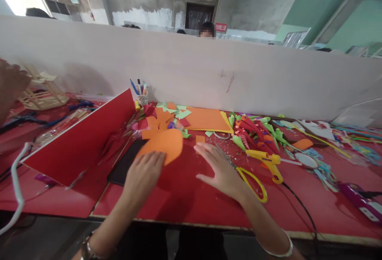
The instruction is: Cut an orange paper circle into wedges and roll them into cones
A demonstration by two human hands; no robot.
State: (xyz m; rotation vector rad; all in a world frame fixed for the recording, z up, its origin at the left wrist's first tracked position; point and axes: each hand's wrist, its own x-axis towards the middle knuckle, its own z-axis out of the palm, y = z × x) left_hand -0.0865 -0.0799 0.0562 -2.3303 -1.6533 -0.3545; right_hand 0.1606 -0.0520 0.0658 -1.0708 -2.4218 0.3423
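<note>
My left hand (143, 175) lies on the near edge of a rounded orange paper piece (165, 143), fingers curled down onto it and pressing it to the red table (185, 196). My right hand (219, 168) rests flat on the table with fingers spread, holding nothing. Yellow-handled scissors (253, 180) lie just right of my right hand. A small orange square (200, 139) sits beyond its fingertips.
A yellow glue gun (267, 160) with a black cord lies right of the scissors. Orange and yellow sheets (205, 120), paper scraps and red-green paper cones (256, 132) cover the back. A raised red board (80, 140), a black pad (127, 160) and a pen cup (142, 96) stand left.
</note>
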